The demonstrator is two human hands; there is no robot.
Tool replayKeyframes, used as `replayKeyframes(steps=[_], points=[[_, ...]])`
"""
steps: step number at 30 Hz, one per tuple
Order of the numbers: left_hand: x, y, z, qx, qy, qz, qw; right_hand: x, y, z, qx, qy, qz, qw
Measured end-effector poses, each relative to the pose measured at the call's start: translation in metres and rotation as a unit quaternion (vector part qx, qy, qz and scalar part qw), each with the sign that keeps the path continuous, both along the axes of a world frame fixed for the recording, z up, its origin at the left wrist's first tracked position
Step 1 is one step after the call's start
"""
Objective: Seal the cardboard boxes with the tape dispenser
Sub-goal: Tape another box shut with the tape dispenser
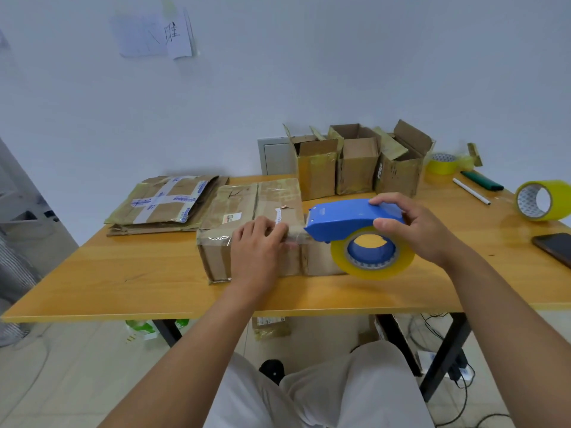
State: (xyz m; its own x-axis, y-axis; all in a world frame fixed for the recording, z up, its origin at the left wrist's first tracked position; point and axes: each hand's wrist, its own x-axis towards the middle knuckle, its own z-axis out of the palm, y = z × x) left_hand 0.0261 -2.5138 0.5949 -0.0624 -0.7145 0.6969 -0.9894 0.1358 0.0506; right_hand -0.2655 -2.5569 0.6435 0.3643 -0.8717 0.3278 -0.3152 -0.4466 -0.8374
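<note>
Left hand (258, 242) presses flat on one closed box (253, 211), right hand (414, 230) grips the blue tape dispenser (349, 220), three open boxes (358, 162) and two spare tape rolls (540, 200) on the desk (123, 273).

On my wooden table (123, 273) lies a black phone (554, 247) at the right edge. Near the far right corner I see a white pen (471, 191) beside a dark green object (482, 180). Some paper sheets (154, 35) hang on the white wall (309, 72). Cables (457, 378) lie on the floor under the table.
</note>
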Motion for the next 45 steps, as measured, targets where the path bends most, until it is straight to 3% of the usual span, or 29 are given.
replayKeyframes(steps=[8, 16, 21, 26, 38, 45], points=[[0.033, 0.009, 0.003, 0.014, -0.005, -0.061, 0.998, 0.026, 0.031, -0.027, -0.009, -0.034, -0.01, 0.999], [0.012, 0.001, 0.002, 0.049, -0.021, 0.005, 0.999, 0.031, 0.029, -0.029, -0.008, -0.048, -0.025, 0.998], [0.005, -0.002, -0.005, 0.025, -0.033, 0.036, 0.998, 0.027, 0.025, -0.028, 0.004, -0.071, -0.038, 0.997], [-0.001, -0.002, -0.003, 0.013, 0.033, 0.014, 0.999, 0.024, 0.027, -0.021, 0.004, -0.058, -0.032, 0.998], [0.019, 0.007, -0.003, 0.017, 0.003, -0.055, 0.998, 0.019, 0.027, -0.03, 0.023, -0.038, 0.001, 0.999], [0.02, 0.009, 0.006, 0.051, 0.01, -0.039, 0.998, -0.007, 0.022, -0.027, 0.025, -0.012, -0.005, 1.0]])
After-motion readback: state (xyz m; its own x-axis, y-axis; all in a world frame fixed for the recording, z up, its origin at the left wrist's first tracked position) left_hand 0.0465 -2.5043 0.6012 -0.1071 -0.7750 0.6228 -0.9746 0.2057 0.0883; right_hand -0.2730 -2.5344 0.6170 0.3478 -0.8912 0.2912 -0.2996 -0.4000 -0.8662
